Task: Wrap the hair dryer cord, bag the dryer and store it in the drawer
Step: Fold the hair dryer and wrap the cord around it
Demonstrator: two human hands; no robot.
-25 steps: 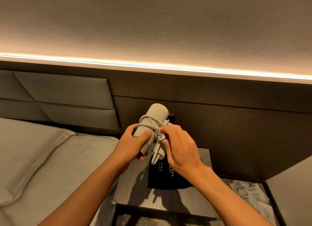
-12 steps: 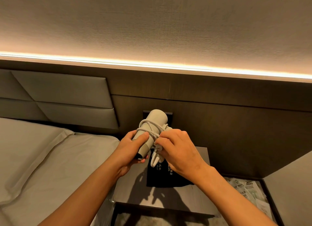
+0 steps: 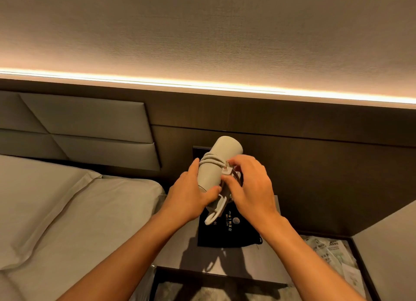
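I hold a pale grey hair dryer (image 3: 221,156) above the nightstand, its barrel pointing up and away. My left hand (image 3: 191,195) grips the barrel from the left. The cord (image 3: 212,160) is wound several times around the barrel, and a loop of it hangs below my hands. My right hand (image 3: 249,188) pinches the plug (image 3: 225,169) against the coils on the right side. A black drawstring bag (image 3: 227,233) with light lettering lies flat on the nightstand top (image 3: 236,262) under my hands. An open drawer front (image 3: 202,276) shows at the bottom.
A bed (image 3: 67,210) with a pillow lies to the left, against a padded headboard (image 3: 78,129). A dark wooden wall panel rises behind the nightstand. A compartment at the right holds paper packets (image 3: 331,253). A grey surface (image 3: 391,244) fills the right corner.
My right hand has shifted up along the barrel and brought the plug onto the coils. The dryer sits slightly higher and more upright in my left hand.
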